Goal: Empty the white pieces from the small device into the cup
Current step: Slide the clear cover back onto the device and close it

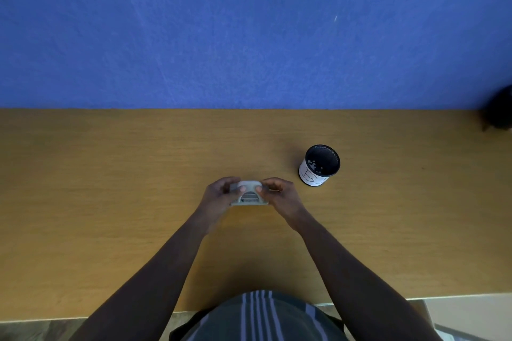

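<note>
A small grey device (249, 194), shaped like a hole punch, rests on the wooden table (110, 202) in front of me. My left hand (219, 196) grips its left end and my right hand (279, 193) grips its right end, both thumbs pressed on its top. To the right and a little farther away stands a black mesh cup (320, 165) with a white paper label. Small white pieces (314, 165) show inside the cup on its near wall.
A blue wall (249, 30) rises behind the table's far edge. A dark object (500, 111) sits at the far right edge of the table. The table's near edge runs just in front of my striped shirt (260, 318).
</note>
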`<state>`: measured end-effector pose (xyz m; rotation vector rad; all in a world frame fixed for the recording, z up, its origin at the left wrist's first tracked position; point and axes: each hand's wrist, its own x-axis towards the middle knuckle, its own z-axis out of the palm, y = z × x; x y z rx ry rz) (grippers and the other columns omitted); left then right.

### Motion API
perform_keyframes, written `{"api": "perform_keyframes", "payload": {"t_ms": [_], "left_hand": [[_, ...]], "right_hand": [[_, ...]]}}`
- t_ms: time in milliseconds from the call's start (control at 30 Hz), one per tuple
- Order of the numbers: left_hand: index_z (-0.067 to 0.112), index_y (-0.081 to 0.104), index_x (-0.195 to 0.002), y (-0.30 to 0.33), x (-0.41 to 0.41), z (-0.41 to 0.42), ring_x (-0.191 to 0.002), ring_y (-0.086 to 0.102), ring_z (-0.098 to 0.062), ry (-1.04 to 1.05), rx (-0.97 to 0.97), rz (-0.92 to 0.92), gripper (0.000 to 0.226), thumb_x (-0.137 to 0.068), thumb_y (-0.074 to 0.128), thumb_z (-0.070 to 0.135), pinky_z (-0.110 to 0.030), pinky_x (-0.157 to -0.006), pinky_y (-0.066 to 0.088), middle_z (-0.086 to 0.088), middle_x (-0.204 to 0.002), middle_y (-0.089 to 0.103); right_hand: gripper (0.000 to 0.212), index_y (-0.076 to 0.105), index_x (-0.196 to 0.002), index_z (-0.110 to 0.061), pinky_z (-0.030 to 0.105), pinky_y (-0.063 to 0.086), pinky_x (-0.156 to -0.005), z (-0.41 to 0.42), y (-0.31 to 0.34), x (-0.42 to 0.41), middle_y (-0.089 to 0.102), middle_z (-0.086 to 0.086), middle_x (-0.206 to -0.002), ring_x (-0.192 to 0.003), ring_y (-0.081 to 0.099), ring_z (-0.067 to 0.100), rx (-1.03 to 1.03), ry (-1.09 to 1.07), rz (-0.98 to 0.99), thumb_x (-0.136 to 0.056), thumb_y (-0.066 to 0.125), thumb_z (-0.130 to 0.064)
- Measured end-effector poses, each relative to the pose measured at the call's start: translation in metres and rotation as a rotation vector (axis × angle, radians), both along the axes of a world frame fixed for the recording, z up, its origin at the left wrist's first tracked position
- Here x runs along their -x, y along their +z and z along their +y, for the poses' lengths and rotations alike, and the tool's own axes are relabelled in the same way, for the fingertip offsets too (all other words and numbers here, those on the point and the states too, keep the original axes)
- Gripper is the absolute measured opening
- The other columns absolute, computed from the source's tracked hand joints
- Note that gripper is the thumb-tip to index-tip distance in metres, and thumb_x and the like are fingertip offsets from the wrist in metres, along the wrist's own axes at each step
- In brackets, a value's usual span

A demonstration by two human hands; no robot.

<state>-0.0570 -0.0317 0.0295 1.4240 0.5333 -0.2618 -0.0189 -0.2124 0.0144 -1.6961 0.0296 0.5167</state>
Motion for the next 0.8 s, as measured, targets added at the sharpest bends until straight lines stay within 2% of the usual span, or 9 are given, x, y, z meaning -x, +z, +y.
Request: {"api": "perform_keyframes", "payload": {"t_ms": [167, 233, 333, 400, 467, 500, 600, 667, 800], "left_hand": [[0.005, 0.066, -0.092, -0.008, -0.016, -0.002, -0.071, 0.059, -0.012, 0.021, -0.137, -0.038, 0.013, -0.082, 0.074, 0.008, -0.022, -0.061, 0.050, -0.001, -0.078, 0.063], [0.004, 0.067, -0.091, -0.012, -0.024, -0.001, -0.067, 0.058, -0.010, 0.006, -0.178, -0.057, 0.013, -0.082, 0.075, 0.008, -0.017, -0.057, 0.048, 0.000, -0.075, 0.063], [0.005, 0.069, -0.089, -0.018, -0.034, 0.000, -0.064, 0.058, -0.007, 0.007, -0.248, -0.070, 0.013, -0.081, 0.076, 0.013, -0.020, -0.060, 0.047, 0.002, -0.072, 0.065], [0.016, 0.069, -0.081, -0.022, -0.041, 0.002, -0.059, 0.059, 0.004, 0.032, -0.279, -0.061, 0.009, -0.080, 0.078, 0.017, -0.014, -0.058, 0.047, 0.016, -0.065, 0.068], [0.026, 0.068, -0.073, -0.023, -0.043, 0.003, -0.057, 0.057, 0.016, 0.055, -0.305, -0.071, 0.015, -0.079, 0.079, 0.019, -0.006, -0.054, 0.044, 0.030, -0.059, 0.065], [0.027, 0.068, -0.071, -0.025, -0.045, 0.004, -0.057, 0.057, 0.017, 0.062, -0.320, -0.075, 0.016, -0.079, 0.080, 0.019, -0.005, -0.054, 0.043, 0.032, -0.059, 0.064], [0.020, 0.072, -0.076, -0.030, -0.051, 0.006, -0.062, 0.056, 0.012, 0.086, -0.379, -0.062, 0.009, -0.077, 0.080, 0.019, -0.007, -0.057, 0.045, 0.027, -0.069, 0.061], [0.014, 0.074, -0.086, -0.031, -0.055, 0.006, -0.068, 0.056, 0.007, 0.084, -0.421, -0.047, 0.010, -0.078, 0.080, 0.018, -0.014, -0.063, 0.047, 0.023, -0.076, 0.060], [0.007, 0.076, -0.091, -0.033, -0.062, 0.006, -0.077, 0.062, -0.011, 0.058, -0.494, -0.030, 0.015, -0.079, 0.078, 0.016, -0.022, -0.070, 0.045, 0.006, -0.084, 0.067]], "right_hand": [[0.022, 0.074, -0.099, -0.010, 0.029, 0.052, -0.069, 0.004, -0.004, -0.012, 0.072, 0.006, -0.092, -0.081, 0.064, 0.013, 0.116, -0.018, -0.062, -0.087, 0.073, -0.028], [0.022, 0.074, -0.098, -0.009, 0.023, 0.050, -0.065, 0.005, -0.004, -0.019, 0.070, 0.002, -0.086, -0.076, 0.062, 0.009, 0.159, -0.019, -0.110, -0.087, 0.073, -0.028], [0.020, 0.075, -0.093, -0.009, 0.019, 0.043, -0.060, 0.007, -0.003, -0.028, 0.065, -0.002, -0.075, -0.067, 0.056, 0.005, 0.208, 0.005, -0.196, -0.087, 0.072, -0.028], [0.019, 0.075, -0.090, -0.010, 0.020, 0.041, -0.058, 0.009, -0.005, -0.037, 0.065, 0.005, -0.075, -0.065, 0.053, 0.006, 0.231, 0.021, -0.234, -0.088, 0.071, -0.028], [0.017, 0.075, -0.090, -0.011, 0.020, 0.042, -0.057, 0.012, -0.005, -0.040, 0.065, 0.004, -0.076, -0.065, 0.055, 0.010, 0.267, 0.031, -0.262, -0.089, 0.071, -0.027], [0.017, 0.075, -0.091, -0.011, 0.024, 0.044, -0.058, 0.014, -0.007, -0.044, 0.067, 0.004, -0.077, -0.066, 0.059, 0.013, 0.294, 0.035, -0.266, -0.088, 0.071, -0.028], [0.020, 0.077, -0.096, -0.011, 0.033, 0.052, -0.068, 0.020, -0.011, -0.048, 0.074, 0.010, -0.091, -0.082, 0.069, 0.022, 0.356, 0.012, -0.254, -0.087, 0.072, -0.029], [0.022, 0.077, -0.096, -0.009, 0.035, 0.054, -0.070, 0.023, -0.014, -0.049, 0.074, 0.014, -0.098, -0.086, 0.070, 0.025, 0.380, -0.016, -0.263, -0.087, 0.073, -0.028], [0.020, 0.076, -0.091, -0.006, 0.033, 0.049, -0.065, 0.027, -0.018, -0.050, 0.074, 0.014, -0.091, -0.081, 0.069, 0.025, 0.413, -0.022, -0.260, -0.087, 0.072, -0.025]]}}
